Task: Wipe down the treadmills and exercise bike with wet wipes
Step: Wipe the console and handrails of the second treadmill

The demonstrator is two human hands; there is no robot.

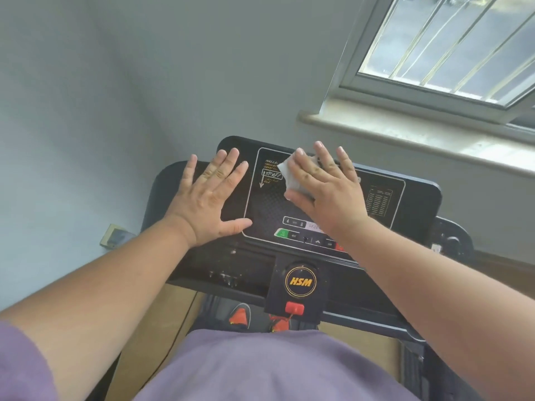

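The person stands at a black treadmill console (417, 195) with a glossy, white-outlined display panel, and the work in hand is that panel. The right hand (324, 189) lies flat on the upper middle of the panel, its fingers (322, 153) straight and spread, pressing a small crumpled white wet wipe (289, 175) against the surface; the wipe shows past the thumb side of the hand and sits just right of the yellow printed lettering at the panel's upper left. The left hand (211, 198) rests flat on the console's left part, beside the panel's left border, fingers spread and straight, holding nothing; it looks to be bracing the console.

As a judgement of progress: the wipe is on the upper part of the panel, so this treadmill's console is being wiped. Whether the rest of the panel has been gone over cannot be told. Below the panel, the row of buttons with a green key (282, 233), the round black dial with the yellow HSM logo (301, 282), the red safety clip (294, 308) under it and the black front ledge (225, 273) to the dial's left carry pale specks, which suggests they are still to do. The handrails and deck are mostly hidden below the console. No other treadmill and no exercise bike are in view, so most of the job probably lies ahead.
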